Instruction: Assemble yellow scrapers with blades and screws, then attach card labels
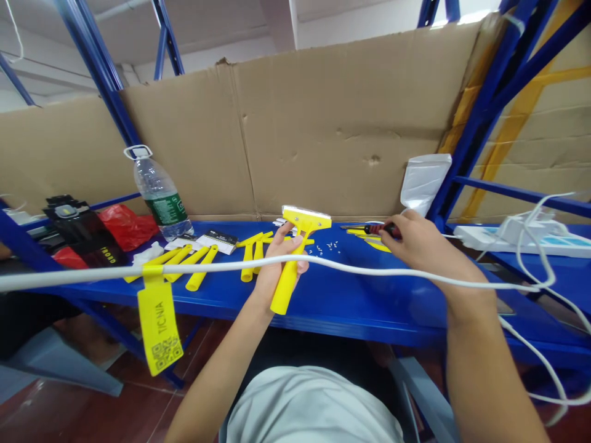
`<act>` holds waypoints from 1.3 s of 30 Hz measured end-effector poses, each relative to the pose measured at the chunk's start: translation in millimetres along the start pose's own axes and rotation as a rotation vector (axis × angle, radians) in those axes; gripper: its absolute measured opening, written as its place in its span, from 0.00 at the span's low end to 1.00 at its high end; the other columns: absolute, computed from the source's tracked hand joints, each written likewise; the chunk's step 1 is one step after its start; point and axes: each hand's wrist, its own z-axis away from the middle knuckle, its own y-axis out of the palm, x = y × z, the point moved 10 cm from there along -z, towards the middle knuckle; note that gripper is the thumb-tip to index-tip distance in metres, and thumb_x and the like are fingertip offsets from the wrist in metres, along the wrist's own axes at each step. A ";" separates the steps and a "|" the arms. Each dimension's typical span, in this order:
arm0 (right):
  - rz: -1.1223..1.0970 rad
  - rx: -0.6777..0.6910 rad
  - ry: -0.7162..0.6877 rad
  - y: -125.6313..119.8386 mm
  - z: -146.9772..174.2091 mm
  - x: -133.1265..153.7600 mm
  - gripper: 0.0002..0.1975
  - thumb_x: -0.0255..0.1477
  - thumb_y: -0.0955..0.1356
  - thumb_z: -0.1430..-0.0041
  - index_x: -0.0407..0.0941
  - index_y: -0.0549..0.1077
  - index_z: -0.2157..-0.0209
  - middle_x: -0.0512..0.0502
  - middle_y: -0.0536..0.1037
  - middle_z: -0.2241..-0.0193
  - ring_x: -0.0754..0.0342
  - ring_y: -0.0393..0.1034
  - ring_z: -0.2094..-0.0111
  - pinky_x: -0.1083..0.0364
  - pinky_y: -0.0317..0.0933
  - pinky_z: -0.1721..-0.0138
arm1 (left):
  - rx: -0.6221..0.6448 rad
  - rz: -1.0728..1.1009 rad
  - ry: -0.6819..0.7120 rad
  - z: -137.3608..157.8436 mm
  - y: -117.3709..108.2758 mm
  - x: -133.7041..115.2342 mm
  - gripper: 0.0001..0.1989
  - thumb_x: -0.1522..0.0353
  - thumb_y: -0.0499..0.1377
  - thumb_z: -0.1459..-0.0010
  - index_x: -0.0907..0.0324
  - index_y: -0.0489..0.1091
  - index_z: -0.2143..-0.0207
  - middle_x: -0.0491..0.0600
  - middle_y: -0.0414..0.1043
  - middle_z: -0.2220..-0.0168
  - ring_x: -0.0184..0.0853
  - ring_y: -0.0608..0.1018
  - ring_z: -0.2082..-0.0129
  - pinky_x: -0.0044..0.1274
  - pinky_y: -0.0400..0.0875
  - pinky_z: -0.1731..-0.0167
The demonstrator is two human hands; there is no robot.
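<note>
A yellow scraper [287, 286] with a wide head is in my left hand [271, 264], fingers wrapped round its upper handle, head pointing away from me. Two screw heads show on the scraper's head. My right hand [418, 241] is closed round the dark and red handle of a screwdriver [389, 230], low over the table's right part. The screwdriver's shaft points left, beside some yellow pieces [379, 244]. Small loose screws [329, 247] lie between the two hands. Left of my left hand are several yellow scraper handles [202, 269].
A white cable [360, 269] with a yellow tag [160, 326] crosses in front of me. On the blue table [332, 301], a water bottle [161, 197], black-and-white cards [216, 240] and a red bag [127, 224] stand left; a power strip [475, 237] lies right. Cardboard [323, 123] walls the back.
</note>
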 end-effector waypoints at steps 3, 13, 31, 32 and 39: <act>-0.071 -0.192 -0.009 -27.9 -2.8 12.6 0.07 0.32 0.71 0.30 0.45 0.81 0.55 0.39 0.80 0.59 0.43 0.79 0.62 0.44 0.76 0.55 | -0.050 -0.034 -0.013 -2.1 -5.4 3.1 0.30 0.68 0.77 0.41 0.55 0.72 0.39 0.50 0.83 0.51 0.21 0.75 0.78 0.17 0.70 0.78; -0.432 -0.506 -0.222 -81.8 17.3 64.4 0.08 0.31 0.75 0.32 0.46 0.82 0.53 0.40 0.83 0.58 0.46 0.78 0.59 0.48 0.71 0.60 | -0.194 -0.082 -0.007 -7.4 -29.8 3.2 0.36 0.66 0.79 0.43 0.55 0.70 0.35 0.50 0.83 0.54 0.24 0.77 0.77 0.17 0.73 0.78; -0.493 -0.380 -0.201 -66.8 12.3 57.5 0.07 0.29 0.75 0.33 0.47 0.81 0.54 0.45 0.84 0.59 0.51 0.78 0.61 0.52 0.73 0.60 | -0.272 -0.138 0.025 2.6 -24.4 -4.8 0.32 0.67 0.76 0.39 0.54 0.71 0.36 0.46 0.80 0.61 0.26 0.78 0.77 0.17 0.75 0.77; -0.489 -0.379 -0.203 -66.9 12.2 58.1 0.07 0.30 0.75 0.33 0.47 0.81 0.54 0.45 0.84 0.59 0.50 0.78 0.61 0.51 0.73 0.60 | -0.274 -0.140 0.026 2.8 -24.1 -5.1 0.31 0.67 0.76 0.39 0.54 0.71 0.36 0.46 0.80 0.61 0.26 0.77 0.78 0.17 0.74 0.78; -0.482 -0.367 -0.193 -65.6 11.8 57.2 0.07 0.31 0.75 0.33 0.47 0.81 0.54 0.45 0.83 0.59 0.51 0.78 0.61 0.51 0.74 0.60 | -0.244 -0.153 0.046 0.7 -22.7 -6.4 0.33 0.66 0.77 0.41 0.55 0.71 0.36 0.45 0.80 0.63 0.26 0.77 0.78 0.17 0.73 0.77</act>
